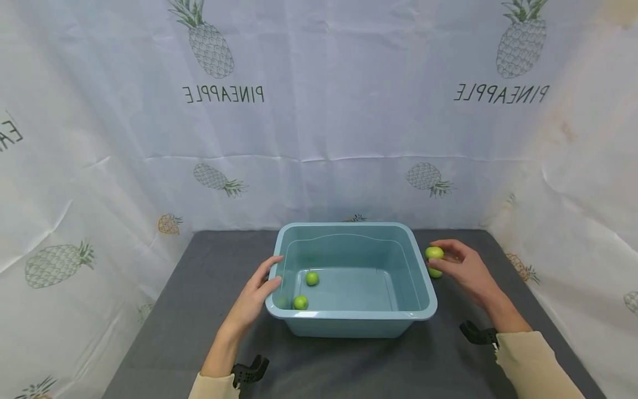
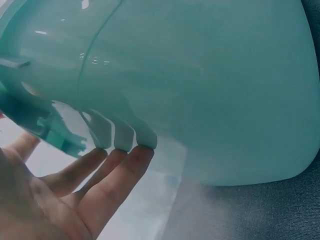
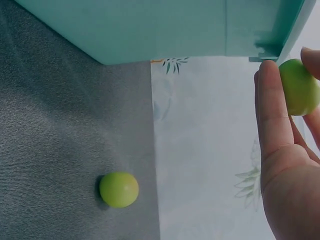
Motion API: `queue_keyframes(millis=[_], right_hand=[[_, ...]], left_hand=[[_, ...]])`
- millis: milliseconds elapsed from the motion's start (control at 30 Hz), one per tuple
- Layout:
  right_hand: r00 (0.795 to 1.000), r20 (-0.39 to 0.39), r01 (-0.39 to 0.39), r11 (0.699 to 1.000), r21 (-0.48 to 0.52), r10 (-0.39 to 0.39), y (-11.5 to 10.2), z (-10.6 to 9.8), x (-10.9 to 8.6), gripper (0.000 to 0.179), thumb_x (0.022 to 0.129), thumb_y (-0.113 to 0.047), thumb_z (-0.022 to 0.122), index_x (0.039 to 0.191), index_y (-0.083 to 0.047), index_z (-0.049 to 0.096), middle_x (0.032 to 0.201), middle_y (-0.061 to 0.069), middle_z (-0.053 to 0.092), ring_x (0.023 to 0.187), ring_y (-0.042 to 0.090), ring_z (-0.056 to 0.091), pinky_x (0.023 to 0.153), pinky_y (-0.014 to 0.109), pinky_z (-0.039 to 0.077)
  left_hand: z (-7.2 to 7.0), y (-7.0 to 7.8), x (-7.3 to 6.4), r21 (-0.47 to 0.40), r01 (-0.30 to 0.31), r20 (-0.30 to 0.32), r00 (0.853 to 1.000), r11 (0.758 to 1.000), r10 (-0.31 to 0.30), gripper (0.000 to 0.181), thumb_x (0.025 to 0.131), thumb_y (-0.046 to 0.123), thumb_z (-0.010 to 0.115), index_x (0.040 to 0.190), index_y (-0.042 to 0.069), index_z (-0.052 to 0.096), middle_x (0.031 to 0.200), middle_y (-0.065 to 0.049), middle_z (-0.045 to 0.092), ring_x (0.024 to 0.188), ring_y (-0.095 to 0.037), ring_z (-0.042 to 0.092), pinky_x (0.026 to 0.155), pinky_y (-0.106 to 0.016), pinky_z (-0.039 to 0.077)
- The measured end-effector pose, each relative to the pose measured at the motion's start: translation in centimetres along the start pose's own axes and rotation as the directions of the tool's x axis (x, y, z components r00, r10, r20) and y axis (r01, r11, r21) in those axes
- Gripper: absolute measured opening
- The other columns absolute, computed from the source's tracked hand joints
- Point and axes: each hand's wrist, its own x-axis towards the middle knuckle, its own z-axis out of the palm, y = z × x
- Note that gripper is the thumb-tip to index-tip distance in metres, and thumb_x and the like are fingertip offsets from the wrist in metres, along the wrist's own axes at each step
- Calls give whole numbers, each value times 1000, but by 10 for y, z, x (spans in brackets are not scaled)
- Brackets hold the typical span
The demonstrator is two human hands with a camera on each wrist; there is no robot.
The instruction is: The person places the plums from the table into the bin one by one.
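A pale blue-green plastic basin (image 1: 349, 327) stands on the dark table. My left hand (image 1: 254, 293) holds its left rim, and in the left wrist view several fingertips (image 2: 145, 150) touch the outer wall. On the basin's right side, my right hand (image 1: 466, 269) pinches a small round green fruit (image 1: 434, 252) between thumb and fingers, just outside the rim. Below that hand, another green fruit (image 1: 435, 273) lies on the table, and the right wrist view shows this fruit (image 3: 119, 189) apart from the basin. Inside the basin rest two green fruits, one green fruit (image 1: 312, 278) farther back and another green fruit (image 1: 301, 302) nearer the front.
The dark cloth-like tabletop (image 1: 169, 316) extends around the basin. Behind it hangs a white pineapple-print curtain (image 1: 324, 127), with more of the same cloth along both sides. Each wrist wears a black strap (image 1: 251, 370).
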Motion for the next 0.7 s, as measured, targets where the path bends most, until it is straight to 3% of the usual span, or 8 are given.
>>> queue_keyframes(millis=[133,400,500,633,700], right_hand=[[1000,-5,2,1000,4,-2,-6,0,0,55,97,-30,72,137,2,52,131,20,57,107,-3,59,100,60,41],[1000,-5,9,1000,-9,-9,-17,1,-1,52,97,-31,72,133,2,55,128,21,59,108,0,60,100,65,39],[1000,-13,14,999,-30,-14,-22,0,-2,51,97,-32,72,133,1,56,127,17,61,110,3,59,99,56,44],[1000,-11,25,999,-46,-26,-31,-1,-2,51,97,-33,72,134,-1,57,127,11,61,112,5,59,93,33,48],[1000,-7,30,998,-48,-30,-36,-1,-2,52,97,-33,72,135,-1,57,127,10,61,112,4,59,91,30,48]], left_hand=[[-1,0,0,-8,-4,5,1000,1000,4,50,106,32,54,153,22,40,157,-19,35,131,-45,46,97,-59,42],[-2,0,0,-31,8,9,1000,999,-8,50,106,33,55,153,26,40,159,-16,32,132,-44,46,98,-59,42],[-2,1,0,-28,6,11,1000,1000,-6,50,106,33,54,153,27,40,160,-15,30,135,-42,44,100,-61,40],[-1,0,0,-14,-1,16,1000,1000,1,50,106,32,53,154,25,39,162,-16,28,137,-41,43,101,-61,39],[-1,0,0,-14,0,15,1000,1000,0,50,106,32,53,154,25,38,162,-15,27,137,-41,42,102,-61,38]])
